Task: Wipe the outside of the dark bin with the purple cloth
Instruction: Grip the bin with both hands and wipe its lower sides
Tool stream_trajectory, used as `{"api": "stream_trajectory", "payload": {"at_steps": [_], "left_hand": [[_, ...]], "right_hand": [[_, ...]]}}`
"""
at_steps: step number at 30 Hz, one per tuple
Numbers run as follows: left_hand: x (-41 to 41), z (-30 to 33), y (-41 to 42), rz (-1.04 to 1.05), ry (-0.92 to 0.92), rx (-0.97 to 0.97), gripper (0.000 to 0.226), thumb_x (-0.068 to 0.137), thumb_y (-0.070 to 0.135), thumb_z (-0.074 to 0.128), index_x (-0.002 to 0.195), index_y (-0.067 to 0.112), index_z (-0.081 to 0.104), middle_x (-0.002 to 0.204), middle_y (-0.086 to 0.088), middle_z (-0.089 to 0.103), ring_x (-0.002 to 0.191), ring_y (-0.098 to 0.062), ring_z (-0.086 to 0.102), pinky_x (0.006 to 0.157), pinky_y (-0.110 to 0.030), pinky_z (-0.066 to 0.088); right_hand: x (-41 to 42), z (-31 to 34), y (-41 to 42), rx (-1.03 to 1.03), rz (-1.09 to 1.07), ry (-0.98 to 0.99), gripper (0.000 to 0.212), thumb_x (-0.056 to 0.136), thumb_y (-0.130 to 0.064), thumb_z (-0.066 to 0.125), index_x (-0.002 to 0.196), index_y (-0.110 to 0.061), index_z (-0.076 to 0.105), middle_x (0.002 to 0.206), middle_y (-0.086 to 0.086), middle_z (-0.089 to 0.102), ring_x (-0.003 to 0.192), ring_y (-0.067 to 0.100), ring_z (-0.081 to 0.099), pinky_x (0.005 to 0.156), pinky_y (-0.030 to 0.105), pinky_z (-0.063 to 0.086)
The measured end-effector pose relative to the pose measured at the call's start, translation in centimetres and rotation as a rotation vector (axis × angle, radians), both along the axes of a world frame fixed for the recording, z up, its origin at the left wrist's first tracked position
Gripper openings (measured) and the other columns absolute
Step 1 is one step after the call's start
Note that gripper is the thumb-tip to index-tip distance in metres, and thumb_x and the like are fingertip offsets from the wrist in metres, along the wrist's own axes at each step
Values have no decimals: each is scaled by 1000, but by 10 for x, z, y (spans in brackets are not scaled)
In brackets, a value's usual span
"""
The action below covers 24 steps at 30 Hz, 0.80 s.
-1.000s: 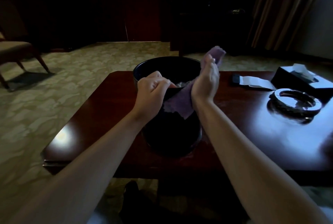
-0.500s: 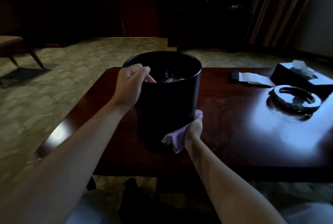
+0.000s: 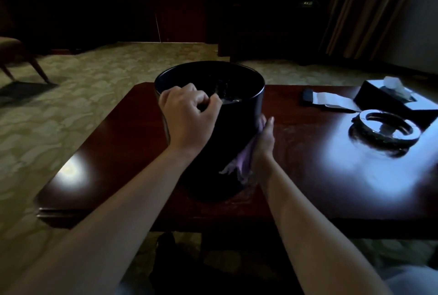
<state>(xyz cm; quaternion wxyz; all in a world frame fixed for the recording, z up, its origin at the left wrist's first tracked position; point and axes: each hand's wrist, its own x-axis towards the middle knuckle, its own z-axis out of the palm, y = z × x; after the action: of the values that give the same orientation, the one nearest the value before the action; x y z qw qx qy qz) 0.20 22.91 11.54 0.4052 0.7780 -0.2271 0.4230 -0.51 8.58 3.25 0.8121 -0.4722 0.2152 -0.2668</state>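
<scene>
Dim room, patterned beige carpet, dark glossy reddish wooden counter in the middle. Left hand grips the near-left rim of the round dark bin, fingers curled over the edge, thumb on the outside wall. Right hand presses the purple cloth flat against the bin's right outer wall, about mid-height, fingers straight and pointing up; the cloth is sandwiched between palm and bin, frayed lower edge hanging out below the palm. Bin stands upright on the counter, left of centre, open top, something shiny inside but too dark to tell what. Both bare forearms reach in from the bottom of the view. Faint streaks on the counter just right of the bin.

Further right on the counter: round shiny metal-rimmed ashtray, well apart from the bin. Behind it a dark rectangular tissue box with white tissue sticking out. Left of the box a white paper sheet lies flat, a small dark object touching its left end. Brown chair at far left on the carpet. Striped curtain top right. Back wall too dark to read.
</scene>
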Motion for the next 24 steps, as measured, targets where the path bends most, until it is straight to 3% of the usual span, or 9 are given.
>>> {"api": "stream_trajectory", "payload": {"at_steps": [3, 6, 10, 14, 16, 19, 20, 22, 24], "left_hand": [[2, 0, 0, -18, 6, -12, 32, 76, 29, 51, 49, 21, 37, 51, 13, 33, 58, -12, 41, 83, -32, 32], [10, 3, 4, -76, 58, -15, 36, 74, 26, 52, 46, 22, 31, 48, 14, 27, 55, -9, 35, 83, -33, 33], [14, 5, 4, -165, 53, -36, 43, 69, 22, 52, 45, 33, 18, 43, 12, 23, 44, -4, 33, 75, -36, 34], [20, 5, 8, -261, 97, -48, 39, 68, 23, 52, 44, 31, 21, 41, 10, 29, 42, -5, 31, 74, -39, 38], [24, 6, 10, -278, 110, -55, 40, 68, 24, 52, 44, 29, 21, 43, 10, 33, 43, -6, 31, 76, -37, 37], [29, 5, 11, -294, 117, -57, 39, 68, 25, 51, 43, 29, 21, 43, 12, 35, 44, -6, 31, 79, -38, 38], [28, 5, 11, -295, 121, -59, 38, 68, 26, 51, 43, 29, 22, 44, 13, 36, 44, -6, 32, 77, -37, 36], [28, 6, 10, -288, 121, -65, 38, 68, 28, 51, 42, 30, 23, 43, 13, 36, 43, -6, 32, 72, -34, 33], [28, 7, 8, -293, 120, -64, 39, 68, 28, 53, 42, 29, 25, 43, 11, 32, 43, -6, 30, 68, -34, 32]], "right_hand": [[-19, -49, 15, 126, 7, 256, 53, 99, -51, 31, 115, -12, 63, 100, 4, 68, 91, 22, 64, 76, 29, 52], [-19, -62, 26, 172, -46, 248, 61, 81, -68, 40, 114, -21, 63, 109, 4, 69, 100, 25, 67, 89, 42, 54], [-19, -17, 28, -146, -122, -67, 62, 86, -71, 39, 139, -38, 40, 148, -4, 40, 135, 14, 40, 111, 43, 34], [-6, 16, -1, -373, -182, -246, 63, 93, -44, 31, 151, -19, 24, 153, -10, 24, 142, 5, 21, 118, 27, 19], [-1, 4, -18, -243, -65, -160, 59, 94, -46, 33, 147, -20, 34, 147, -4, 41, 134, 11, 40, 107, 23, 37], [-21, -40, -7, 57, 25, 194, 52, 100, -49, 33, 130, -13, 56, 100, 3, 66, 84, 14, 63, 61, 14, 51], [-27, -56, 3, 118, 9, 249, 51, 100, -50, 32, 128, -16, 57, 102, 4, 66, 83, 13, 63, 64, 17, 53], [-30, -72, 27, 119, -121, 234, 47, 100, -49, 31, 137, -25, 46, 131, 5, 57, 110, 18, 59, 96, 34, 50], [-31, -68, 53, 31, -256, 286, 52, 103, -35, 29, 151, -17, 21, 155, 9, 27, 140, 22, 30, 118, 37, 21]]}}
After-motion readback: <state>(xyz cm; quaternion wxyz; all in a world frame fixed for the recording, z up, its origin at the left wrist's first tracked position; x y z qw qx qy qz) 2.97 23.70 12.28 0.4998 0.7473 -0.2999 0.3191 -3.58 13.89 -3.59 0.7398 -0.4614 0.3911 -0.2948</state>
